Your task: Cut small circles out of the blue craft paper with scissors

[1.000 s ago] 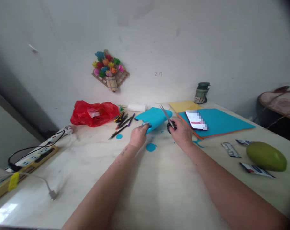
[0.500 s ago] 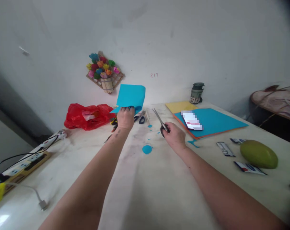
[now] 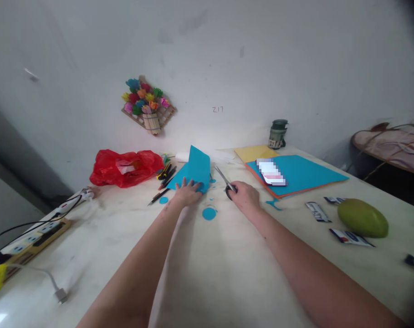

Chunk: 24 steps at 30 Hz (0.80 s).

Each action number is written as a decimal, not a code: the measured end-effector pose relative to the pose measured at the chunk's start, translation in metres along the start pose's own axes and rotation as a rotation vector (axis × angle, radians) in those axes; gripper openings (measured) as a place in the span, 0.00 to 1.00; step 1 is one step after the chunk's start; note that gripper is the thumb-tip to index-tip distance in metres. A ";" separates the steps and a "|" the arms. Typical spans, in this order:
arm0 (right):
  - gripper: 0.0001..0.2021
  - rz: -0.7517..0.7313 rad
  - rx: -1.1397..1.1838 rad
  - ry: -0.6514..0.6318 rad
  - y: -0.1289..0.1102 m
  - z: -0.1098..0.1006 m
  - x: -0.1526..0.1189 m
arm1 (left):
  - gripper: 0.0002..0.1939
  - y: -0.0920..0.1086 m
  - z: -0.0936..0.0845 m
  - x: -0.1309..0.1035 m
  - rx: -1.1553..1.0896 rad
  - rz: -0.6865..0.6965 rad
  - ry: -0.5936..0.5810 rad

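Observation:
My left hand (image 3: pixel 188 193) lies with its fingers spread on the lower part of a folded blue paper (image 3: pixel 199 167), pressing it to the table; the other flap stands upright. Scissors (image 3: pixel 225 178) are in my right hand (image 3: pixel 245 196), their blades pointing up and to the left, slightly parted and clear of the paper. Between my hands lies a blue paper circle (image 3: pixel 209 213). A smaller blue circle (image 3: pixel 163 200) rests left of my left hand, close to a black pen (image 3: pixel 158 197). Small blue scraps are near the scissors.
A red plastic bag (image 3: pixel 126 168) and a power strip (image 3: pixel 39 237) are at the left. On the right, a phone (image 3: pixel 271 172) lies on blue sheets (image 3: pixel 307 175), with a green fruit (image 3: pixel 363 218) and small packets (image 3: pixel 318 212) nearer. A green jar (image 3: pixel 278 134) stands behind.
My left hand has lowered the blue paper to the table and its fingers have spread. The smaller blue circle now shows at the left. My right hand still holds the scissors in nearly the same place.

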State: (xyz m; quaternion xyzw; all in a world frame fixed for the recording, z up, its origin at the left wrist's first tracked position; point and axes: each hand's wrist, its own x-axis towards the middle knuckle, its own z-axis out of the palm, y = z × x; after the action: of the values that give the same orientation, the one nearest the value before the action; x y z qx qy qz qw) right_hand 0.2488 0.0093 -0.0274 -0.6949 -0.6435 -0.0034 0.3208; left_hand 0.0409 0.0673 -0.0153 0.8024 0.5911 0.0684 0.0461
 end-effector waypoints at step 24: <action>0.14 -0.181 -0.190 -0.087 -0.008 0.015 0.011 | 0.13 -0.004 -0.002 -0.001 -0.557 -0.092 0.238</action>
State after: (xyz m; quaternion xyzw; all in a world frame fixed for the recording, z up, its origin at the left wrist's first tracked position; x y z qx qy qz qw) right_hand 0.2372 0.0261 -0.0313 -0.6609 -0.7136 -0.0630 0.2235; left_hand 0.0364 0.0675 -0.0138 0.7176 0.5867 0.3192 0.1976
